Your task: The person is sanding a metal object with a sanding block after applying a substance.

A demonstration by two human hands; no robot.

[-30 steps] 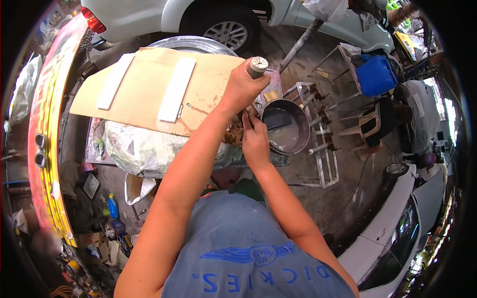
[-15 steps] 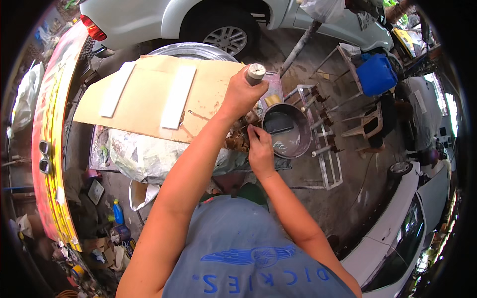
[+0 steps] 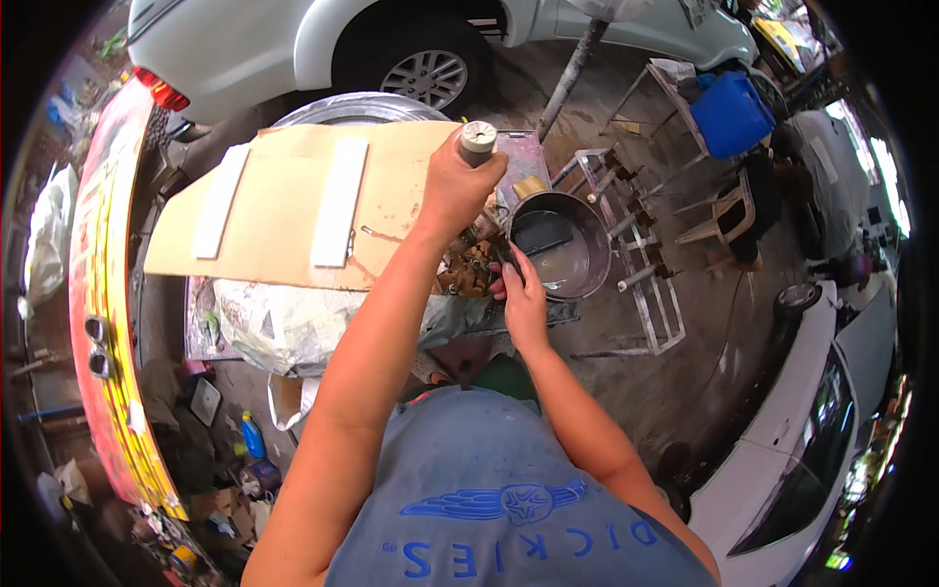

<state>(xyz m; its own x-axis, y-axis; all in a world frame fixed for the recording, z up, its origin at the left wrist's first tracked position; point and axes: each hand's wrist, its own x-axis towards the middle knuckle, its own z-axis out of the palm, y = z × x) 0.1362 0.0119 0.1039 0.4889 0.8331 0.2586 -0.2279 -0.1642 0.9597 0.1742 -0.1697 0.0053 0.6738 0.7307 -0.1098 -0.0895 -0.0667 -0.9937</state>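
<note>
While the left hand (image 3: 456, 191) wraps around a thick grey upright cylinder (image 3: 477, 147) with a pale, slitted round top, the right hand (image 3: 524, 303) sits nearer the body, fingers bent close together beside a jagged brown mass (image 3: 468, 272); whether they grip anything is unclear. Left of the hands, tan cardboard (image 3: 293, 201) with two white strips lies over crumpled plastic sheeting (image 3: 264, 323). Just right is a round pot (image 3: 593, 235) of cloudy liquid; beyond both hands, a pale vehicle (image 3: 225, 59).
</note>
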